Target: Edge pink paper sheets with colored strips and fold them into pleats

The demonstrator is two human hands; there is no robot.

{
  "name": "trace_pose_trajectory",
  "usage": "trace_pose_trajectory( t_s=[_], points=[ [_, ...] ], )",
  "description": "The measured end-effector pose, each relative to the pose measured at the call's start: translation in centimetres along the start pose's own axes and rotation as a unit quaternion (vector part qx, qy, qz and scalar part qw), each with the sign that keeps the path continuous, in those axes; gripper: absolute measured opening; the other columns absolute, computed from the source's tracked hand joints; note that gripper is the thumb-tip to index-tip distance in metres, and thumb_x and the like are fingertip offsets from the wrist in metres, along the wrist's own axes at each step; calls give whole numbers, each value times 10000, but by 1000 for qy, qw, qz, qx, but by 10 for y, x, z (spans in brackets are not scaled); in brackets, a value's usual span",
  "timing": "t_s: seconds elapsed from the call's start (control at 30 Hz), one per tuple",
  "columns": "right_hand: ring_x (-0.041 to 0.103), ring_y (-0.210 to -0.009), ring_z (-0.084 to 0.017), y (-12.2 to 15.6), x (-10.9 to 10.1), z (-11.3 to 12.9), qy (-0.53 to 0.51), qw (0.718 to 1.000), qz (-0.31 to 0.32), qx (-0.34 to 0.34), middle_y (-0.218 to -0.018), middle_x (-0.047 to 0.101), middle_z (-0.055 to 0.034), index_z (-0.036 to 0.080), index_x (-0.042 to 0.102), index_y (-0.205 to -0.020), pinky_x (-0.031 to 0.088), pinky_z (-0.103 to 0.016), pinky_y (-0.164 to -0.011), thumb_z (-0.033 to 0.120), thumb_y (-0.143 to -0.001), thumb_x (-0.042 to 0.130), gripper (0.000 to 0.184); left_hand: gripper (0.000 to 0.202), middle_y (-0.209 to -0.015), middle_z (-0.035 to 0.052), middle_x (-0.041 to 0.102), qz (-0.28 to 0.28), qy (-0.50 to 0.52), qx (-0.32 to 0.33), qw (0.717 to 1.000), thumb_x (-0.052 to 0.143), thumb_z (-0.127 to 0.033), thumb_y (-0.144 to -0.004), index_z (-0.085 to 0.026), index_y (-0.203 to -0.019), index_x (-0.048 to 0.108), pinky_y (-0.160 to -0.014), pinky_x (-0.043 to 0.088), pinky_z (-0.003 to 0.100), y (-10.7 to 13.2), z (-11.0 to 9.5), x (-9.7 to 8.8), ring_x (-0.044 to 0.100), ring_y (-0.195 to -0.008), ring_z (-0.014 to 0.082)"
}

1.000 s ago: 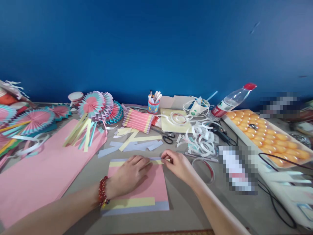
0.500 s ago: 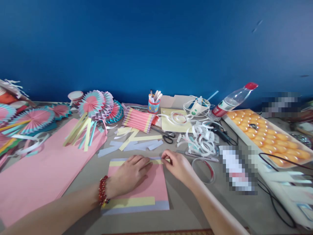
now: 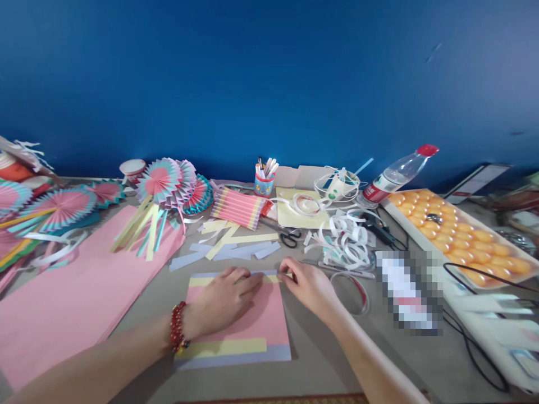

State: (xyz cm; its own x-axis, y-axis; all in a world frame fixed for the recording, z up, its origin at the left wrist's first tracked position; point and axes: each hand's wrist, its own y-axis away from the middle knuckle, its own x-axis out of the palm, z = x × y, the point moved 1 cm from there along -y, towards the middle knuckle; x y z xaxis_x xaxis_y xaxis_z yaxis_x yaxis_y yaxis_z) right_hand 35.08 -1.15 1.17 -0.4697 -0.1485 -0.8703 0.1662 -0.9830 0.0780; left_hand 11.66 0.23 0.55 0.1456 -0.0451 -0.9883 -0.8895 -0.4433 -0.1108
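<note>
Here, left hand (image 3: 223, 303) flat on 1 pink sheet (image 3: 267, 320), grip released, right hand (image 3: 304, 285) pinching 1 yellow strip (image 3: 271, 278)

Soft shadows, blurred outer edges.

Open tabletop (image 3: 314, 353) right of pink sheet (image 3: 263, 317), scissors (image 3: 288, 240), white curls (image 3: 347, 234) blocking farther back

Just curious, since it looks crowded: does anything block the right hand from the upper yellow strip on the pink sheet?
Nothing visible does. The right hand is at the right end of the yellow strip. The left hand covers its middle; the scissors lie beyond, off the pink sheet.
</note>
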Motion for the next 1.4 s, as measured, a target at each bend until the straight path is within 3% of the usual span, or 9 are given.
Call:
trace_pose_trajectory(
  t_s=[0.33, 0.43, 0.53, 0.7, 0.97, 1.17, 1.3, 1.4],
  points=[
    [594, -651, -135, -2, 0, -6, 10, 1000, 6, 11, -730, 643, 40, 253, 577, -944, 289, -223, -571, 301, -886, 576, 75, 512, -1430, 102, 478, 5, 9, -17, 1000, 614, -304, -905, -157, -1370, 456, -1011, 390, 397, -2, -6, -10, 471, -1212, 262],
    [596, -667, -136, -2, 0, -5, 11, 1000, 0, 5, -755, 652, 30, 251, 581, -949, 296, -223, -579, 294, -886, 580, 76, 586, -1455, 110, 459, 19, 16, 32, 999, 599, -391, -912, -125, -1404, 424, -1067, 347, 380, -10, -12, -10, 421, -1287, 262],
    [595, -670, -142, -1, -1, -4, 7, 1000, -2, 3, -749, 652, 24, 246, 586, -949, 301, -225, -584, 292, -877, 590, 86, 595, -1455, 114, 465, 29, 26, 69, 997, 561, -447, -928, -119, -1407, 430, -1073, 345, 357, -18, -14, -4, 421, -1304, 246],
    [607, -688, -140, -3, -8, -6, -46, 999, 7, 0, -746, 652, 30, 245, 599, -923, 341, -217, -605, 247, -846, 586, 78, 580, -1428, 113, 495, 21, 41, 56, 997, 556, -486, -922, -135, -1375, 467, -1052, 377, 385, -21, -10, 5, 478, -1248, 260],
    [631, -757, -139, -3, -16, -2, -142, 989, 23, -26, -818, 676, 16, 231, 604, -915, 402, -206, -658, 207, -848, 538, 97, 555, -1430, 126, 486, 14, 68, 59, 996, 527, -503, -933, -155, -1363, 478, -1035, 386, 408, -22, -6, 2, 487, -1226, 282],
    [606, -712, -143, -3, -17, 1, -149, 988, 31, -42, -764, 646, 11, 230, 612, -961, 397, -223, -661, 327, -992, 368, 265, 475, -1403, 106, 510, 10, 167, 56, 984, 515, -365, -952, -175, -1383, 451, -1050, 393, 372, -26, 3, -5, 489, -1234, 242],
    [622, -760, -152, -4, -15, 1, -147, 987, 32, -46, -808, 665, 8, 241, 613, -993, 403, -226, -681, 260, -974, 371, 244, 406, -1394, 101, 501, -1, 193, 14, 981, 512, -242, -937, -206, -1340, 475, -1043, 421, 379, -24, 3, -6, 499, -1237, 227],
    [636, -811, -157, -4, -10, 1, -135, 989, 23, -58, -861, 686, 3, 244, 614, -1008, 405, -227, -705, 200, -931, 411, 221, 383, -1400, 129, 467, -28, 207, -17, 978, 506, -250, -944, -186, -1317, 450, -1055, 428, 382, -21, 1, -5, 442, -1304, 235]
  ],
)
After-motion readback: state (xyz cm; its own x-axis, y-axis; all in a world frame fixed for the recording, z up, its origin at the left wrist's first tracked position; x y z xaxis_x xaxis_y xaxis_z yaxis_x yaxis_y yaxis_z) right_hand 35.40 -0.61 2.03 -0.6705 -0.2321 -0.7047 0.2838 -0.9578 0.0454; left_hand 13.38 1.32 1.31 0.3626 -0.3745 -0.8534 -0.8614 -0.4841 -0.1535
